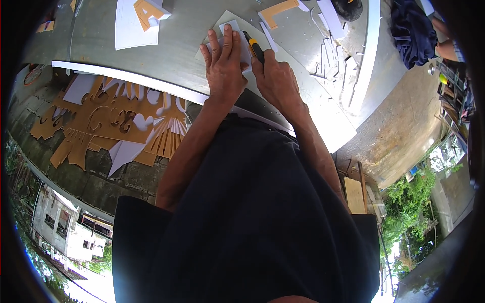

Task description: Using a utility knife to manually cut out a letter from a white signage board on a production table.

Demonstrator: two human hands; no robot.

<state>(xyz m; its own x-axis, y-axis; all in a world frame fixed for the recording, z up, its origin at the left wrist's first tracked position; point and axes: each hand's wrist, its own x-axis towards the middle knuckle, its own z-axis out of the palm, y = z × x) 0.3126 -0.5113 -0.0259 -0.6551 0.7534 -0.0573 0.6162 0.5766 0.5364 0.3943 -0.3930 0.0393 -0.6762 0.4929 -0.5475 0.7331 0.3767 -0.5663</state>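
My left hand [224, 68] presses down with its fingers stretched out over a small white foam piece [229, 25] on a pale board [290, 64]. In my right hand [278, 81] is a black and yellow utility knife [255, 48], its front end pointing away from me beside the left fingers. The knife lies close along the right edge of the white piece; whether the blade touches it I cannot make out. A narrow white strip [269, 36] rests just right of the knife.
A tan and white letter-shaped piece [149, 15] lies on a white sheet [132, 36] at the far left. An angled tan piece [273, 14] is at the back. White offcuts [331, 63] litter the right. Cut-out tan sheets [101, 116] lie below the table edge. Dark cloth [411, 35] sits far right.
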